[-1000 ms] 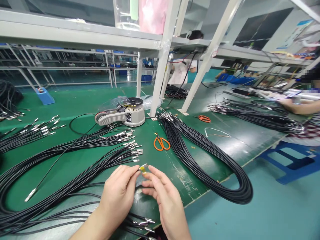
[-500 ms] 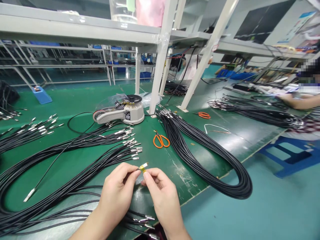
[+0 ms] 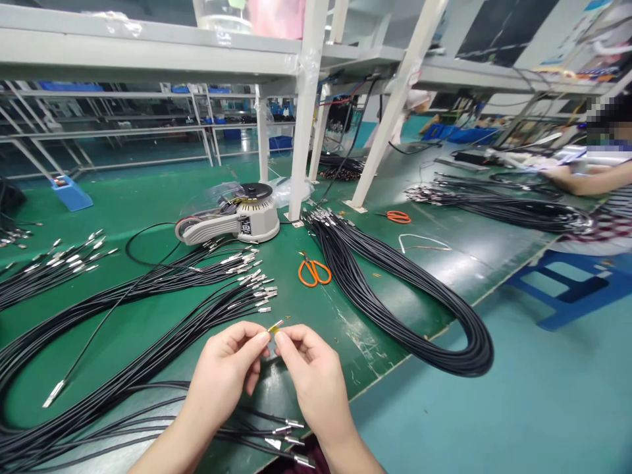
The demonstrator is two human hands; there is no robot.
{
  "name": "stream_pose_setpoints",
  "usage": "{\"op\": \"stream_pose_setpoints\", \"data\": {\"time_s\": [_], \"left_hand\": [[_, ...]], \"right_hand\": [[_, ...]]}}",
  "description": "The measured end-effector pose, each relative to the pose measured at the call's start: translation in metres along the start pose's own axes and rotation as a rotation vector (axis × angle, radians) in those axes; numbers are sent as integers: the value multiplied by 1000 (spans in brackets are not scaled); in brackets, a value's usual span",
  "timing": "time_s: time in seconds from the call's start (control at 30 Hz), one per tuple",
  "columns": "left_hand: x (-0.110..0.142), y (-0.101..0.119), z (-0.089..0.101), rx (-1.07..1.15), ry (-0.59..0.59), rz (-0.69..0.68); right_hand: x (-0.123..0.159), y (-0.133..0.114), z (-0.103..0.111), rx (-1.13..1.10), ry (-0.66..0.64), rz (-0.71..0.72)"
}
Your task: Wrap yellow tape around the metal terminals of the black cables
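My left hand [image 3: 221, 372] is closed in a pinch on a black cable just behind its small metal connector [image 3: 279, 323]. Around the connector lies a bit of yellow tape [image 3: 273, 328], partly hidden by the fingertips. Close beside it, my right hand [image 3: 316, 375] pinches the tape between thumb and forefinger. Beyond both hands, orange-handled scissors [image 3: 315, 272] lie on the green table [image 3: 345, 322]. Cables with metal ends [image 3: 217, 309] stretch out to the left, and more cable ends [image 3: 291, 440] lie beneath my wrists.
A tape dispenser [image 3: 251, 220] stands behind the cables. A looped black cable bundle [image 3: 419, 316] hangs past the table's right edge. White posts [image 3: 303, 131] hold up a shelf [image 3: 148, 56]. At far right, a person's arm [image 3: 587, 181] rests near another bundle, above a blue stool [image 3: 563, 289].
The connector has turned between my fingers and shows narrower. My left fingers have shifted closer to it, with the lower ones now extended downward. The view has moved slightly.
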State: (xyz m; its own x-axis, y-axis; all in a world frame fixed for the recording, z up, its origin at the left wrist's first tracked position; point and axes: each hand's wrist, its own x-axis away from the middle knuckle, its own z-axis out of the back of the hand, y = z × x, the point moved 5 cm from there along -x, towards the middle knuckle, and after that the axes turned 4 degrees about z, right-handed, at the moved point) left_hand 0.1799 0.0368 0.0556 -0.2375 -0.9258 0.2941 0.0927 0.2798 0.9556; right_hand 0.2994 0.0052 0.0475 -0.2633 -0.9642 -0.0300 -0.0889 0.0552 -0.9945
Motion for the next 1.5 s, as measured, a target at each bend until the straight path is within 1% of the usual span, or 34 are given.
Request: {"op": "stream_pose_setpoints", "data": {"time_s": [0.27,0.53,0.7,0.87,0.97,1.1,1.23,1.4,1.47,1.5], "left_hand": [[-2,-4,-2,160,-93,31],[-1,-2,-4,274,-116,51],[0,-1,-6,339,-149,95],[-2,-4,-7,373,-221,134],[-3,-3,-7,391,-263,138],[-4,0,-7,392,-380,147],[-1,-1,-7,396,-513,226],[5,-7,-10,361,-716,336],[6,-8,-11,336,-745,343],[6,-7,-11,312,-725,325]], "right_hand": [[-2,-1,-1,-15,-10,18],[-2,-1,-3,-14,-21,27],[-2,-2,-3,-8,-27,43],[-3,-2,-4,-2,-32,66],[-4,-4,-4,5,-45,106],[-4,-6,-3,34,-87,175],[-6,-8,1,-5,-154,269],[-8,-10,-1,-52,-372,420],[-9,-11,2,-41,-390,443],[-10,-11,5,-32,-388,434]]}}
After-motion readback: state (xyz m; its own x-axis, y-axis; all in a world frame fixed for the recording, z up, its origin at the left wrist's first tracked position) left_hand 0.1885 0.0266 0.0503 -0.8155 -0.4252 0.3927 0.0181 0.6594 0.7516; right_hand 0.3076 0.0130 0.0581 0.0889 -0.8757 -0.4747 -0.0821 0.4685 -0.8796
